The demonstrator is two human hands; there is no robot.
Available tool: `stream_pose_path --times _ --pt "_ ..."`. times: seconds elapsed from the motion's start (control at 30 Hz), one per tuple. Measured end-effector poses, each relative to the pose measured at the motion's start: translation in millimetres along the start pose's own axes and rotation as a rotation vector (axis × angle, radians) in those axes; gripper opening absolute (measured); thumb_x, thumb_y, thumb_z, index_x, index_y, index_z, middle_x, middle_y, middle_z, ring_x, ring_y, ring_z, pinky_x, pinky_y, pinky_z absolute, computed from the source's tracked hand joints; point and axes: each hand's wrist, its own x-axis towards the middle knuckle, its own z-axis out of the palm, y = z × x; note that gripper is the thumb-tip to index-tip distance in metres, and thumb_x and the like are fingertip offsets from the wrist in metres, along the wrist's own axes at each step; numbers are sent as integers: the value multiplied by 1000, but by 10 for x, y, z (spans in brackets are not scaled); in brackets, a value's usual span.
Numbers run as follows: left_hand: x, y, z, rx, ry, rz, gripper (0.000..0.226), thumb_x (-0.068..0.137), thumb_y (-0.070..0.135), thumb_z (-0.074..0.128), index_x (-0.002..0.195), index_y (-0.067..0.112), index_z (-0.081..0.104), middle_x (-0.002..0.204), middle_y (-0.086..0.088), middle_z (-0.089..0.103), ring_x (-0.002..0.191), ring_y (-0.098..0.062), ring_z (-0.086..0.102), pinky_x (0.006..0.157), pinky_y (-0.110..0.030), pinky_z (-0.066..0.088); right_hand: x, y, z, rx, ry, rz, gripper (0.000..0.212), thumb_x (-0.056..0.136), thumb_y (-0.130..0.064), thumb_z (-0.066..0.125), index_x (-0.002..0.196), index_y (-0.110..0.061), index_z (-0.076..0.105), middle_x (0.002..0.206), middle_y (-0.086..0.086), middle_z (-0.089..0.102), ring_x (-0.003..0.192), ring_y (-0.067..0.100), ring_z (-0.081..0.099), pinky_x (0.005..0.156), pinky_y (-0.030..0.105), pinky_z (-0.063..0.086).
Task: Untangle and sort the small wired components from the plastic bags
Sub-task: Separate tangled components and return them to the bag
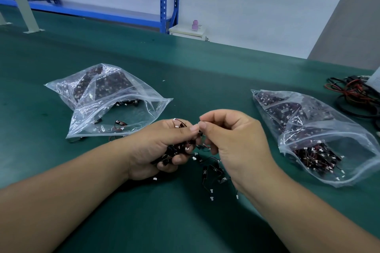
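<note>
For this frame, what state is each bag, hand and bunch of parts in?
Left bag: lying, mouth open, few parts inside.
Right bag: lying, mouth open, many parts inside.
Left hand: gripping a tangled clump of parts.
Right hand: pinching one part of the clump.
Loose parts: lying on the table under the hands.

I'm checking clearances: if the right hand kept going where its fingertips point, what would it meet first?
Likely the left hand, gripping wired parts: its thumb nearly touches the fingertips of the right hand. Depth is unclear.
</note>
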Motion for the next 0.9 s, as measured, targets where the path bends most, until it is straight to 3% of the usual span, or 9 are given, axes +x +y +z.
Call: stream_pose_path --times 0.13,0.23,0.3,0.37,0.47,0.57,0.67,0.8,0.9 --pt "6 4 -10 -34 13 -5 18 79 31 72 73 17 63 64 -2 48 42 -9 40 35 -10 25 54 7 -50 -79 -99 4 20 88 -5 71 79 -23 76 70 -3 72 58 7 58 52 16 44" --pt "43 35 -57 -248 110 -4 18 77 27 75 69 17 61 65 2 44 42 -6 37 33 -10 22 198 -35 -289 -369 -243 15 36 90 -32 69 123 -40 60 110 -11 72 95 6 67 77 22 51" --pt "81 71 -122 -398 226 8 17 76 28 69 68 17 59 64 5 43 42 -5 36 31 -11 20 229 -3 -473 -802 -493 1 86 69 -66 71 141 -65 24 150 -20 42 138 -2 37 109 25 34" --pt "115 98 -187 -471 308 24 17 77 29 67 67 18 58 65 7 42 42 -4 35 30 -11 19 177 94 -512 -1130 -703 -20 110 52 -87 59 139 -74 -6 164 -23 -1 149 -1 -1 122 33 5" --pt "137 98 -226 -504 326 19 20 80 30 66 64 19 60 65 8 43 43 -4 36 29 -12 20 98 314 -379 -1240 -688 -115 110 54 -96 39 146 -61 -9 164 -21 -15 150 4 -12 123 37 -9" --pt "147 83 -216 -493 326 14 19 79 31 68 66 19 59 64 8 44 43 -5 36 29 -14 20 112 408 -222 -1227 -568 -246 81 75 -86 33 149 -52 25 163 -16 15 150 12 9 122 37 8" --pt "152 83 -214 -501 327 15 19 79 32 67 68 19 59 65 7 44 43 -5 36 29 -14 20 171 415 -135 -1216 -448 -350 39 93 -62 48 124 -39 58 129 -15 47 122 16 39 102 33 30" --pt "148 77 -207 -490 328 13 19 80 32 68 70 19 58 65 7 45 43 -5 36 30 -13 20 210 393 -100 -1238 -387 -347 25 97 -51 50 95 -26 54 98 -7 45 95 20 45 82 37 42" --pt "144 69 -191 -461 332 22 19 80 32 68 72 19 57 65 7 45 44 -5 36 31 -13 20 195 390 -130 -1349 -359 -377 32 97 -54 43 81 -26 42 84 -8 41 80 20 46 65 35 36"
